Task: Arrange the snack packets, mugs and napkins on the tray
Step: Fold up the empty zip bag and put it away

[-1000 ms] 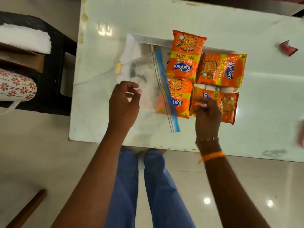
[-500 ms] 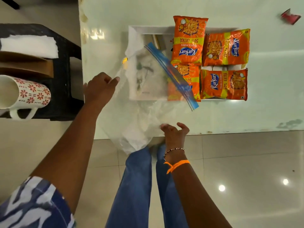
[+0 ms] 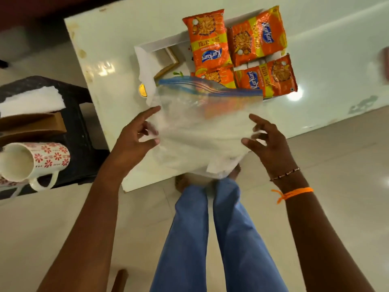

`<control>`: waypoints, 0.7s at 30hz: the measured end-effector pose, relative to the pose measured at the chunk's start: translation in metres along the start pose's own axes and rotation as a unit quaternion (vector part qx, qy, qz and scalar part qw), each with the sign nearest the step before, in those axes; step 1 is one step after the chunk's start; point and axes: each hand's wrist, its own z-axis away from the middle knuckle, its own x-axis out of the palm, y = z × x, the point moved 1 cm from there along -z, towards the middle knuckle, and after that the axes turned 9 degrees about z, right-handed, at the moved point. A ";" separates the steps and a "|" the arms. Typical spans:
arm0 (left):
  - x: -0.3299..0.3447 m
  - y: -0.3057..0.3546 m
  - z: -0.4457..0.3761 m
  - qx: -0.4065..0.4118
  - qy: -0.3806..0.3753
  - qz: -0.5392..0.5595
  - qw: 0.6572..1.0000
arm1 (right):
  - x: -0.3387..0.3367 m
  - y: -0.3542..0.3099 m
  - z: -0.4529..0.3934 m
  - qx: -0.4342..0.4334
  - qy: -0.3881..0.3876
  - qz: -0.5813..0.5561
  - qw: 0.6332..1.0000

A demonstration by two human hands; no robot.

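Several orange snack packets [image 3: 237, 51] lie on a white tray [image 3: 160, 44] on the pale table. A clear zip bag [image 3: 202, 123] with a blue seal hangs over the table's near edge and covers part of the tray. My left hand [image 3: 134, 140] grips the bag's left side. My right hand [image 3: 267, 142] grips its right side. A white mug with red flowers [image 3: 35, 161] lies on its side on the black stand at left. White napkins [image 3: 31, 101] rest on the same stand.
A brown cardboard piece [image 3: 33, 125] sits on the black stand [image 3: 80, 131] between napkins and mug. A white paper sheet [image 3: 145, 66] lies at the tray's left end. My blue-trousered legs [image 3: 210, 239] stand against the table's near edge.
Both hands have come together on the zip bag, left hand moving right from the table edge and right hand rising. The bag has turned, its blue seal now lying across the tray's front.
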 end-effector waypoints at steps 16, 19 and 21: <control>0.213 0.122 -0.014 -0.205 -0.013 0.227 0.952 | -0.073 0.014 0.065 -0.224 0.287 0.205 0.908; 0.258 0.133 -0.018 -0.150 -0.029 0.243 0.958 | -0.094 0.029 0.081 -0.254 0.199 0.253 0.912; 0.284 0.140 -0.024 -0.146 -0.072 0.242 0.956 | -0.123 0.043 0.085 -0.209 0.165 0.225 0.937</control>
